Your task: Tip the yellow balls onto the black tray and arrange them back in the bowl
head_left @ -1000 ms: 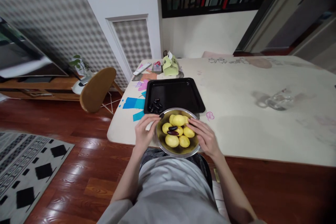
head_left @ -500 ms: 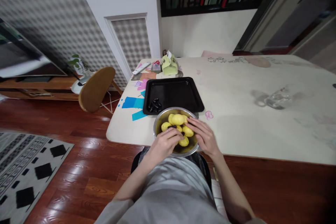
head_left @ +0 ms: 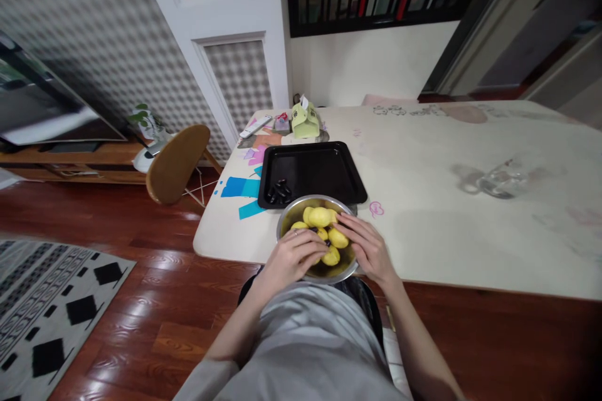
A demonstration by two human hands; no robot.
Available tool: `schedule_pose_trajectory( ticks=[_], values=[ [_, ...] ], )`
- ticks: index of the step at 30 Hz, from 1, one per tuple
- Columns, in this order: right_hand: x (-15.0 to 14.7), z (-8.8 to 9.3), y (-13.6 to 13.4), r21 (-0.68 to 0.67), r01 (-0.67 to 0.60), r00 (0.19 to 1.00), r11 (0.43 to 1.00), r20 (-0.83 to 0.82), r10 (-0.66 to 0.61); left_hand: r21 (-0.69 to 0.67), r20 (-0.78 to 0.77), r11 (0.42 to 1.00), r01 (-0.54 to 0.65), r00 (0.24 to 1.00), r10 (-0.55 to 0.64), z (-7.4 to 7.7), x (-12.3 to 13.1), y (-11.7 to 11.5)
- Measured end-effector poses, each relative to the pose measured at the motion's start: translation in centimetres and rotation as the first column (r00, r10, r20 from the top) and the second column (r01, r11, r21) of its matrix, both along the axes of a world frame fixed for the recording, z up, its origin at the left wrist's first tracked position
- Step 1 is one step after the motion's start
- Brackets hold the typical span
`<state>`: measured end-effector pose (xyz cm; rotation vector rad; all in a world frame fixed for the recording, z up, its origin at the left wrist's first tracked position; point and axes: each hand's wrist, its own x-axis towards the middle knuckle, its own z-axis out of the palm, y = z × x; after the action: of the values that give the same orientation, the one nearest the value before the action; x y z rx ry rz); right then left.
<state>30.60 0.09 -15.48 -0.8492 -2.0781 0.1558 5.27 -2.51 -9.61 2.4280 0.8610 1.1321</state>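
Observation:
A metal bowl (head_left: 285, 218) sits at the table's front edge with several yellow lemon-like fruits (head_left: 320, 217) in it. A few small black oval pieces (head_left: 328, 242) show among the fruits. My left hand (head_left: 296, 255) reaches over the bowl's left side, fingers bent together and pointing down; what they pinch, if anything, is hidden. Stretched over the right rim, my right hand (head_left: 369, 245) has its fingertips on the fruits there. Just behind the bowl lies a black tray (head_left: 320, 166), with several shiny black oval pieces (head_left: 279, 192) gathered in its front left corner.
On the white table (head_left: 451, 225), a green tissue box (head_left: 305, 120), a small box with red on it (head_left: 282, 121) and a white remote (head_left: 256, 126) lie behind the tray. A clear glass vessel (head_left: 503, 183) is at the right. A wooden chair (head_left: 177, 164) stands left.
My left hand's fingers now cover more of the fruits and the black piece that showed beside them. My right hand stays in nearly the same place. The view has shifted slightly.

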Motion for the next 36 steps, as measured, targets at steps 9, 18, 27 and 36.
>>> schedule_pose_trajectory(
  ticks=[9, 18, 27, 36],
  values=[
    [0.0, -0.1, 0.0, 0.011, -0.002, 1.000, 1.000, -0.010, 0.002, 0.025, -0.029, 0.877, -0.480, 0.877, 0.480, -1.4, -5.6, 9.3],
    [0.1, -0.1, 0.1, 0.023, -0.008, 1.000, 1.000, -0.012, 0.008, -0.023, -0.561, 0.899, -0.437, 0.750, 0.350, -0.8, -7.1, 14.5],
    [0.1, -0.2, 0.1, 0.014, -0.001, 1.000, 1.000, -0.013, 0.001, 0.042, -0.609, 0.909, -0.415, 0.711, 0.352, -1.2, -6.0, 14.4],
    [0.0, -0.2, 0.1, 0.026, -0.002, 1.000, 1.000, -0.021, 0.002, 0.078, -0.619, 0.909, -0.409, 0.695, 0.365, -1.1, -6.0, 13.9]
  ],
)
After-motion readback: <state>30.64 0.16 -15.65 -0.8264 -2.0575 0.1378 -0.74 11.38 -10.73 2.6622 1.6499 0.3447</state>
